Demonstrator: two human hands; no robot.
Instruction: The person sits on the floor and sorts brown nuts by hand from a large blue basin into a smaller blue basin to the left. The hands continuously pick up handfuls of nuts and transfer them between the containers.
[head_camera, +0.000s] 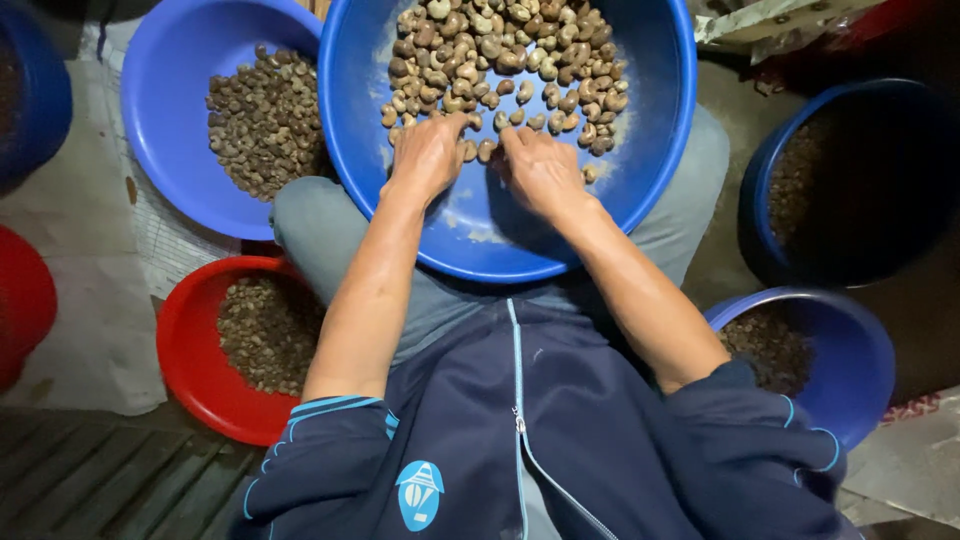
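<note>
A large blue basin (640, 170) rests on my lap, its far half filled with pale cashew nuts (500, 60). My left hand (428, 155) lies palm down at the near edge of the nut pile, fingers curled over a few nuts. Beside it, my right hand (540, 170) also rests palm down on the pile's edge, fingertips touching loose nuts. Whether either hand grips a nut is hidden under the fingers. The near half of the basin is bare and dusty.
Another blue basin (170, 150) with darker nuts sits at the upper left. A red basin (185, 350) of dark nuts lies by my left knee. On the right stand a dark blue tub (860, 180) and a smaller blue bowl (850, 370).
</note>
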